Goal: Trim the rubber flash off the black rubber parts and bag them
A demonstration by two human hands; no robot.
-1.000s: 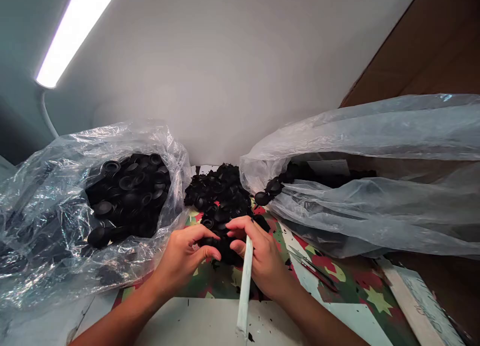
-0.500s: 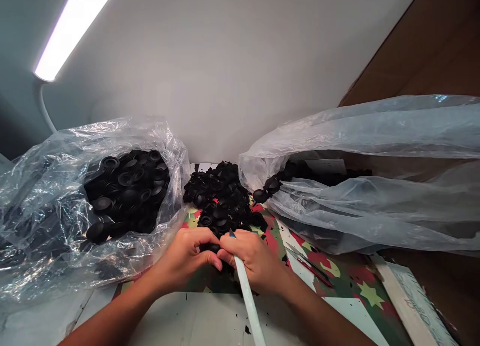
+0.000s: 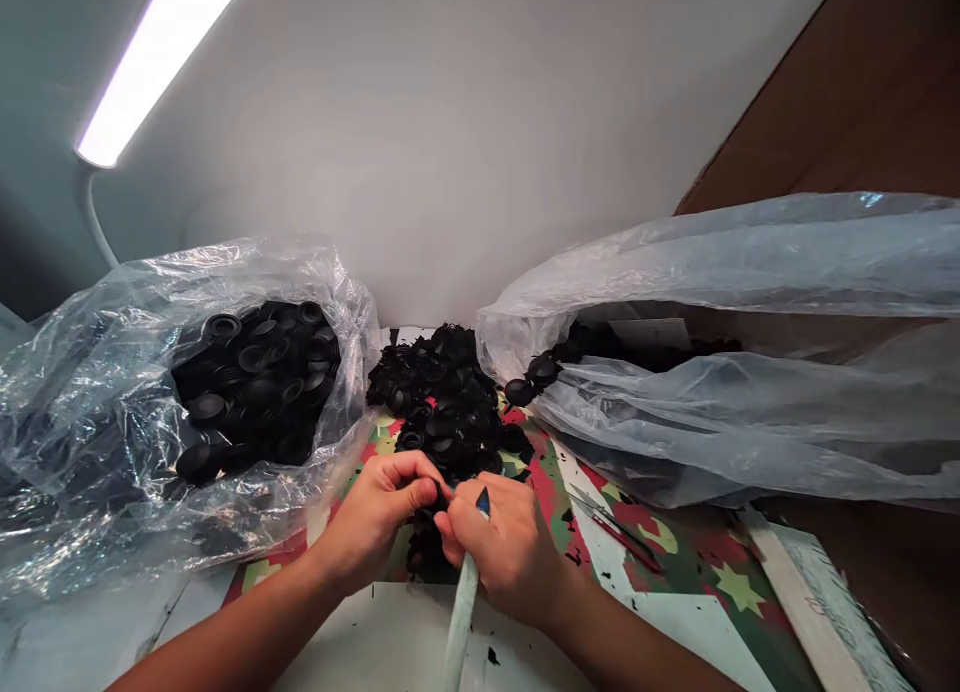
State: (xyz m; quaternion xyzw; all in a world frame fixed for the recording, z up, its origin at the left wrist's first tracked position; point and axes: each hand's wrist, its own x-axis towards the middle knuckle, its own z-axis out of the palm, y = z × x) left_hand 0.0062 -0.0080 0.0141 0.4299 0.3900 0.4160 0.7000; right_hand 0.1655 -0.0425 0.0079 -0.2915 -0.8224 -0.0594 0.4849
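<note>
My left hand (image 3: 390, 512) is closed, pinching a small round black rubber piece (image 3: 437, 496) between thumb and fingertips. My right hand (image 3: 502, 537) is closed around a long pale-handled tool (image 3: 461, 622) with a dark blue pointed tip. The handle runs down toward the camera, and the tip sticks up past my thumb. The fingertips of both hands meet at the black piece, mostly covering it. Just beyond them lies a heap of black rubber pieces and scraps (image 3: 442, 392). More black bits lie beneath my hands.
At left is a clear plastic bag (image 3: 112, 332) holding many round black pieces (image 3: 259, 387). A larger plastic bag (image 3: 712, 422) lies open at right, black pieces at its mouth. Red-handled scissors (image 3: 626, 537) rest on patterned paper (image 3: 739, 587). A lamp (image 3: 161, 62) glows upper left.
The tool in my right hand has swung so its handle's near end is farther left. Both hands have turned slightly, and the black piece is tilted more edge-on.
</note>
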